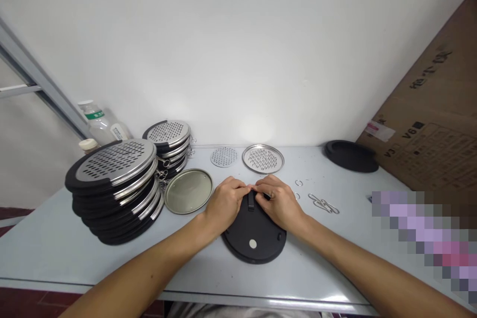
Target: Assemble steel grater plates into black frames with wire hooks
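Note:
A black round base [257,231] lies flat on the table before me, with a pale round dot near its front and a dark tab [251,201] at its far edge. My left hand [226,201] has its fingers closed on the far-left rim, thumb beside the tab. From the other side my right hand [278,201] pinches the same rim, its fingertips meeting the left ones; what lies between them is hidden. Just left of my left hand rests a shallow metal disc [189,191]. Beyond both hands lie a rimmed round grater plate [263,159] and a flat perforated disc [223,157].
Two stacks of round graters with black covers, a near stack [115,194] and a far stack [169,146], stand left. Metal rings [298,183] and wire hooks [323,203] lie right. Black discs [352,155], a cardboard box [428,109] and a plastic bottle [99,121] edge the table.

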### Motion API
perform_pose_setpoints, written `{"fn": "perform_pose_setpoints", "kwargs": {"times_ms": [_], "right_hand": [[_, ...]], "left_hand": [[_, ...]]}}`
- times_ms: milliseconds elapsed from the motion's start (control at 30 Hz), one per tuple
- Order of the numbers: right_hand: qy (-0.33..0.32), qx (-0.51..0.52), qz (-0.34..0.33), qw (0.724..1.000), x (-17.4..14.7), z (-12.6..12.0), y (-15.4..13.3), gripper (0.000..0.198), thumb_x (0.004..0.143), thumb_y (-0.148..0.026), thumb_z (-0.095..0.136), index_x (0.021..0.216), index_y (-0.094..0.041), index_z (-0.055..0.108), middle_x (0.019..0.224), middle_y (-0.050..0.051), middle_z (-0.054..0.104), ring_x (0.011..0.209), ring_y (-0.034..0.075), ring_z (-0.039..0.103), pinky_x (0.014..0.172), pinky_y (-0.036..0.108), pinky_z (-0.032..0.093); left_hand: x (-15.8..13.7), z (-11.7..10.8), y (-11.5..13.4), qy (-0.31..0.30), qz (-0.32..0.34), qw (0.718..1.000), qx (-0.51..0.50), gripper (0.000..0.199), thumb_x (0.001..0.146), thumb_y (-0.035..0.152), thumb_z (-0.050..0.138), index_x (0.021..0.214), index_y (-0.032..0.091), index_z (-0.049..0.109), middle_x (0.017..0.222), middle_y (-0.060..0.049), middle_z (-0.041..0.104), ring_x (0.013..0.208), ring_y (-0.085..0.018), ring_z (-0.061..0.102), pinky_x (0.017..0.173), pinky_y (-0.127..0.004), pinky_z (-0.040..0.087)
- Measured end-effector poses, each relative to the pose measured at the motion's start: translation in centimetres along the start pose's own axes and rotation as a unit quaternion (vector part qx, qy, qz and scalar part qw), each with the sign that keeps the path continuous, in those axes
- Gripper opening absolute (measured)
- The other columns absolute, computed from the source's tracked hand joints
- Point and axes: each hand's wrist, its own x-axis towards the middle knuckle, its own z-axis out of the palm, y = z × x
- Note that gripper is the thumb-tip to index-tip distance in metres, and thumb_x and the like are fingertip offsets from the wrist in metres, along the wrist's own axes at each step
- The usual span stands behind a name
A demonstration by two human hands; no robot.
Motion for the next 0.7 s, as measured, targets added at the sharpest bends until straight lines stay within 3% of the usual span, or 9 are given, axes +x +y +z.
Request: {"fn": "perform_pose_setpoints", "kwargs": {"times_ms": [367,567,700], "right_hand": [[-0.013,-0.039,0.062,0.997,0.0,-0.4,-0.3,0.021,0.077,-0.002,0.053,0.077,-0.017,0.067,0.077,0.005,0.066,0.082,0.022,0.058,0.074,0.032,0.047],[-0.082,0.04,0.134,0.987,0.7,-2.3,0.7,0.032,0.083,-0.011,0.051,0.111,-0.019,0.065,0.086,0.003,0.07,0.076,0.018,0.063,0.072,0.029,0.047],[-0.143,0.081,0.137,0.977,1.0,-3.6,1.4,0.02,0.089,-0.024,0.052,0.095,-0.02,0.071,0.087,0.003,0.073,0.079,0.019,0.066,0.073,0.029,0.045]], "left_hand": [[0.2,-0.1,-0.1,-0.009,-0.005,0.999,-0.031,0.03,0.093,0.007,0.052,0.111,0.021,0.071,0.096,-0.004,0.074,0.088,-0.019,0.061,0.081,-0.034,0.054],[0.5,-1.4,0.3,0.008,-0.036,0.999,-0.029,0.031,0.095,0.014,0.052,0.123,0.02,0.064,0.098,-0.007,0.071,0.093,-0.021,0.061,0.086,-0.038,0.052],[0.2,-3.9,2.1,-0.062,-0.052,0.996,-0.024,0.039,0.087,0.036,0.068,0.125,0.026,0.063,0.122,-0.008,0.061,0.115,-0.026,0.054,0.1,-0.044,0.046]]}}
